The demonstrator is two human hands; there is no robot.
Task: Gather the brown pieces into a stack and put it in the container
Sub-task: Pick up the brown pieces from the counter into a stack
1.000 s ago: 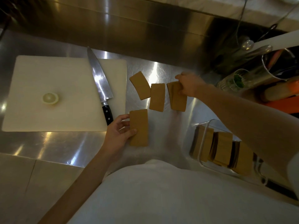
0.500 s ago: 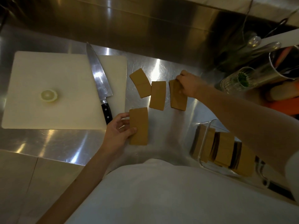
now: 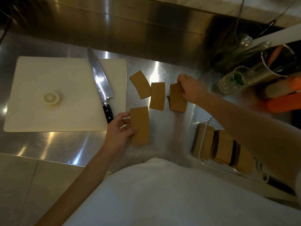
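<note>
Pieces: four brown rectangular lots lie on steel counter [image 3: 48, 144], centre of frame, right of cutting board.
Near piece [image 3: 140, 125]: lower centre, long axis runs top-to-bottom of frame, nearly straight; flat on counter.
L hand [image 3: 118, 131]: fingers curled round near piece's left edge, thumb pressed on its face; partly closed, gripping it.
Mid piece [image 3: 157, 96]: centre, long axis top-to-bottom w/ slight tilt; flat, no hand on it.
Tilted piece [image 3: 140, 86]: upper centre-left of the group, long axis leans from upper left to lower right; its lower right corner touches or just overlaps mid piece, can't tell which.
Right stack [image 3: 177, 101]: centre-right, long axis top-to-bottom; darker edge on its left side suggests more than one piece, count unclear.
R hand [image 3: 190, 88]: closed over top end of right stack, fingers on top and thumb side wrapped; forearm runs to lower right of frame.
Container [image 3: 204, 139]: clear, lower right of frame, partly hidden under R forearm; brown pieces inside, standing on edge in leaning rows.
Cutting board [image 3: 65, 98]: white, left of frame; holds chef's knife [image 3: 101, 85], tip toward upper frame, black handle near L hand, and a lemon half [image 3: 51, 98].
Upper right: glass w/ green herbs [image 3: 232, 80], metal canister [image 3: 276, 62] of utensils, orange items [image 3: 285, 103]; all well apart from pieces.
Bottom: white garment [image 3: 162, 193] fills lower frame.
</note>
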